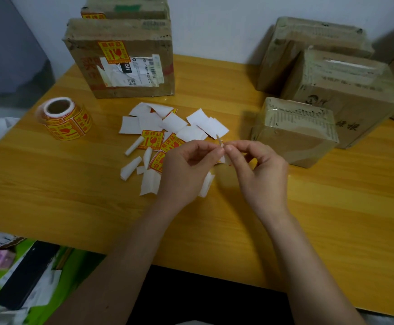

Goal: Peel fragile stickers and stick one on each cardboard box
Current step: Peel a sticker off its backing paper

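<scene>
My left hand (186,170) and my right hand (259,170) meet above the table's middle, both pinching one small fragile sticker (221,148) seen edge-on between the fingertips. A roll of yellow-and-red fragile stickers (64,118) lies at the left. Loose stickers and white backing scraps (168,127) are scattered under and beyond my hands. A cardboard box (121,59) at the back left carries a fragile sticker (111,51); a second box (125,7) behind it shows one too. Three taped boxes stand at the right: near (294,132), middle (346,95), far (313,41).
The yellow wooden table (74,184) ends at a near edge by my forearms. Below it at the left lie a dark phone-like object (24,277) and papers on a green surface. A white wall stands behind the boxes.
</scene>
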